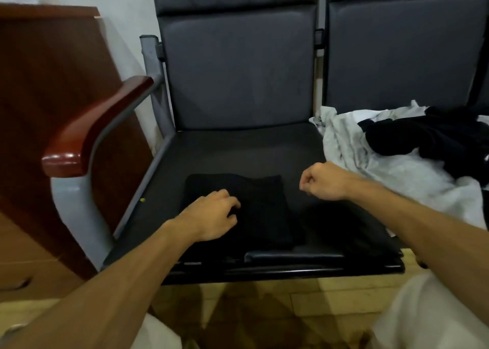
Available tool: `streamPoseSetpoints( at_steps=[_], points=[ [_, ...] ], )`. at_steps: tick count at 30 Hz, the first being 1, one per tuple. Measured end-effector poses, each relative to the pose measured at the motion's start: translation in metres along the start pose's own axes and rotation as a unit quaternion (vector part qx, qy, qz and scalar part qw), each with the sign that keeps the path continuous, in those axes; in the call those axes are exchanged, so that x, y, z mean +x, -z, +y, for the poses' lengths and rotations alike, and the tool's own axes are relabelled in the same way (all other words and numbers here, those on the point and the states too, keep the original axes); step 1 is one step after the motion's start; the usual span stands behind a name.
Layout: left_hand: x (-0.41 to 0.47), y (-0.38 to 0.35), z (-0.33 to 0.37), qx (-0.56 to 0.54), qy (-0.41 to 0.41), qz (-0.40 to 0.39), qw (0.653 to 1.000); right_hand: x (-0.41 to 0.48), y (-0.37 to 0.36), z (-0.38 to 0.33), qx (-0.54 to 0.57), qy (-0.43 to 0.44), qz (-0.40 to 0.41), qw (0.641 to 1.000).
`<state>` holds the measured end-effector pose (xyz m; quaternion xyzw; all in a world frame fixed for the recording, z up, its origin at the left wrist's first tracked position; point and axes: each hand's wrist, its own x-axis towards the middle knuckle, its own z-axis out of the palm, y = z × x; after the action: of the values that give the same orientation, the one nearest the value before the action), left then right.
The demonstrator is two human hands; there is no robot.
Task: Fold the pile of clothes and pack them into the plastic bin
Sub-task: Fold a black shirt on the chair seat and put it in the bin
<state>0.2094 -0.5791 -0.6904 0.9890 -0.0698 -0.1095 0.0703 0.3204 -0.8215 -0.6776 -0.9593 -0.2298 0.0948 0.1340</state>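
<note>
Head view, one frame. Both forearms reach over the dark seat (238,147) of a padded chair.

Left hand (211,215): rests on top of the folded black garment (267,208). Its fingers (229,196) are bent, tips down on the cloth. I cannot tell whether they pinch a fold or only press it. The garment lies flat under and just right of those fingers, reaching toward the seat's front edge.

Right hand (325,181): hangs above the bare seat, off the folded garment's right corner, not touching it. Its fingers (307,183) are curled in tight against the thumb, and I see nothing held in them.

The pile of clothes (391,163) lies right of and beyond the right hand, near the wrist, spilling over from the neighbouring seat.

Hard to make out:
- Black cloth on dark seat; the garment's near edge blurs into the padding.
- A dark patch (346,232) under the right forearm could be shadow or more cloth. I cannot say which.
- The pile is cut off by the right edge of the frame.
- The left thumb is hidden behind the hand.

Counts:
- Hands: two.
- Folded garments: one.
- Piles: one, with light grey-white cloth and black cloth tangled together. I cannot count the pieces.
- Seat backs in view: two.
- Wooden armrest (98,126): one, left of the left hand, with a brown cabinet (53,83) beyond it.
</note>
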Motion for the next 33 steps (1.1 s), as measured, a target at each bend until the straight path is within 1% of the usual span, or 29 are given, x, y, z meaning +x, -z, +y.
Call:
streamPoseSetpoints(
  at_steps=[2,4,5,7,9,11,14,17,19,21,23,25,29,30,33],
  points=[
    [-0.004,0.002,0.008,-0.096,-0.049,0.045,0.993,0.004,-0.003,-0.006,-0.001,0.007,-0.003,1.000],
    [-0.008,0.002,0.022,-0.172,-0.095,0.031,0.980,0.006,-0.006,-0.010,0.014,0.000,-0.007,1.000],
    [-0.009,0.000,0.028,-0.178,-0.115,0.005,0.977,0.006,-0.007,-0.011,0.028,-0.007,-0.012,1.000],
    [-0.007,-0.005,0.036,-0.142,-0.141,-0.036,0.979,0.005,-0.008,-0.011,0.056,-0.021,-0.029,0.998],
    [-0.003,-0.008,0.038,-0.103,-0.154,-0.033,0.982,0.004,-0.008,-0.010,0.083,-0.030,-0.047,0.995],
    [0.000,-0.006,0.039,-0.117,-0.154,-0.021,0.981,0.002,-0.007,-0.007,0.113,-0.036,-0.059,0.991],
    [0.003,-0.003,0.039,-0.189,-0.131,-0.014,0.973,0.002,-0.010,-0.005,0.185,-0.055,-0.073,0.979],
    [0.004,-0.001,0.039,-0.276,-0.061,0.052,0.958,0.006,-0.017,-0.009,0.284,-0.081,-0.078,0.952],
    [0.005,0.002,0.039,-0.339,0.004,0.115,0.934,0.011,-0.023,-0.013,0.345,-0.094,-0.080,0.930],
    [0.007,0.004,0.035,-0.402,0.053,0.176,0.897,0.017,-0.027,-0.017,0.383,-0.104,-0.094,0.913],
    [0.008,0.006,0.030,-0.457,0.072,0.206,0.862,0.024,-0.029,-0.023,0.406,-0.116,-0.111,0.900],
    [0.008,0.008,0.029,-0.485,0.055,0.207,0.847,0.033,-0.033,-0.029,0.422,-0.123,-0.105,0.892],
    [0.000,0.009,0.037,-0.489,-0.003,0.181,0.853,0.051,-0.042,-0.031,0.451,-0.143,-0.043,0.880],
    [0.000,0.009,0.039,-0.476,-0.014,0.178,0.861,0.054,-0.043,-0.028,0.446,-0.135,-0.019,0.885],
    [0.003,0.005,0.045,-0.393,-0.041,0.175,0.902,0.061,-0.040,-0.023,0.416,-0.090,0.043,0.904]
  ],
)
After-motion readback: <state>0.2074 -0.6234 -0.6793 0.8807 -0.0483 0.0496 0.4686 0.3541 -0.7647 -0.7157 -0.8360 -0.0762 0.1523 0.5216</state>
